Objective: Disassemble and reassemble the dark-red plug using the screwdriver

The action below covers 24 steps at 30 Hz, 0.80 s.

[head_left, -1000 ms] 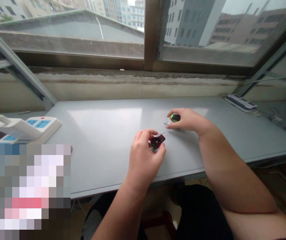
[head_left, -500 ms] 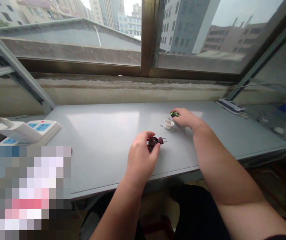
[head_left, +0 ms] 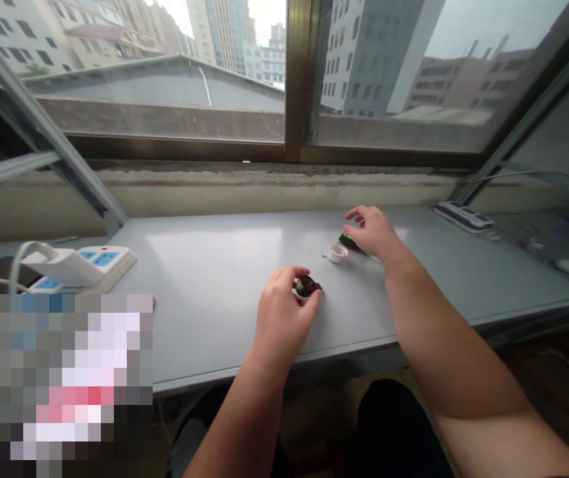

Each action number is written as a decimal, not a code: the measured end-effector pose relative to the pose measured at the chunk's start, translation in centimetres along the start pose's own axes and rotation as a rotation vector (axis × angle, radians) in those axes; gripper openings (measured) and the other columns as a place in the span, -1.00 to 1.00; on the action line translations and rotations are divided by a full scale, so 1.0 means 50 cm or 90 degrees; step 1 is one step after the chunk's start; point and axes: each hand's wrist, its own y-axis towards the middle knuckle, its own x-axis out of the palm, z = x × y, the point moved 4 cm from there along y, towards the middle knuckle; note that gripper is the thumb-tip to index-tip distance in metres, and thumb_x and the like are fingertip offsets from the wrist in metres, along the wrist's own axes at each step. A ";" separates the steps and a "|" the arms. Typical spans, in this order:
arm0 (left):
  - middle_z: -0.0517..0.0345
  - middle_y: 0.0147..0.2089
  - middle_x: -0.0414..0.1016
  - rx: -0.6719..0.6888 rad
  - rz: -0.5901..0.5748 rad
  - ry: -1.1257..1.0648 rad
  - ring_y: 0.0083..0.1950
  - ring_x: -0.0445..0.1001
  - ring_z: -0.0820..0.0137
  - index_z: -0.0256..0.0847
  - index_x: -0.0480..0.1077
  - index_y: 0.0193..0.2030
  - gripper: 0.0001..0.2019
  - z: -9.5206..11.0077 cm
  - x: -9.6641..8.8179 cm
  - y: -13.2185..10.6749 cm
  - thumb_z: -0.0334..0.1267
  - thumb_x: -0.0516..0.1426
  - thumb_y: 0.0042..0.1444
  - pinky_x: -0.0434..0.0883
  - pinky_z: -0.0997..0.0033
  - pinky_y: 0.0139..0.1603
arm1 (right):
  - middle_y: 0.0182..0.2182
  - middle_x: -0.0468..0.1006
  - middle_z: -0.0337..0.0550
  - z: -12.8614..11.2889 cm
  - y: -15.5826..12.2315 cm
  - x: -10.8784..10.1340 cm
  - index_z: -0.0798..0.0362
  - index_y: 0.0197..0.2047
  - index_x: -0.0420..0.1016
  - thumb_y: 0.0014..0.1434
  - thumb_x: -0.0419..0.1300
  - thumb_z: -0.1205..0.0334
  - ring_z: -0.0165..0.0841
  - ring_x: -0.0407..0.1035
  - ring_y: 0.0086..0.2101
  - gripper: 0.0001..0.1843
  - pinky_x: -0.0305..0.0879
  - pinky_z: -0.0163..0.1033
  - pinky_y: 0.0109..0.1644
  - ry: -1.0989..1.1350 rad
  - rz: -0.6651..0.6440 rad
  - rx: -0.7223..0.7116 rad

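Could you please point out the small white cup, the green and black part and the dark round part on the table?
small white cup (head_left: 336,251): head view, on its open top.
green and black part (head_left: 346,240): head view, on its exposed green edge.
dark round part (head_left: 306,286): head view, on its round face.

- Just one view here: a head-worn cam that looked forward and down across the grey table (head_left: 204,279), toward the window (head_left: 164,86) along the top of the frame.
- Pretty close in: the left hand (head_left: 280,317) and right hand (head_left: 372,232) sat mid-frame, with the forearms running off the bottom edge.
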 end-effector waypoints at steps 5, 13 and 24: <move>0.03 0.01 0.62 -0.032 0.005 -0.017 -0.32 0.55 0.39 -0.15 0.52 0.06 -0.70 -0.002 -0.005 -0.001 -0.21 0.31 0.20 0.57 0.21 -0.12 | -0.34 0.62 -0.13 -0.099 -0.063 -0.008 0.10 -0.12 0.63 0.20 0.40 -0.06 -0.33 0.46 -0.34 -0.62 0.39 -0.23 -0.23 0.404 -0.332 -0.204; 0.02 -0.03 0.64 -0.056 0.020 -0.106 -0.24 0.64 0.35 -0.17 0.44 0.10 -0.62 0.005 -0.005 -0.001 -0.16 0.35 0.18 0.60 0.31 -0.19 | -0.29 0.72 -0.11 -0.151 -0.122 0.033 0.10 -0.11 0.68 0.21 0.41 0.02 -0.33 0.58 -0.28 -0.68 0.44 -0.30 -0.25 0.433 -0.585 -0.233; 0.00 -0.10 0.66 -0.052 0.030 -0.159 -0.22 0.67 0.30 -0.18 0.47 0.01 -0.63 -0.001 -0.008 -0.005 -0.14 0.40 0.13 0.63 0.30 -0.15 | -0.41 0.64 -0.18 -0.160 -0.123 0.022 0.10 -0.16 0.61 0.31 0.31 0.05 -0.39 0.50 -0.38 -0.74 0.41 -0.32 -0.31 0.402 -0.576 -0.261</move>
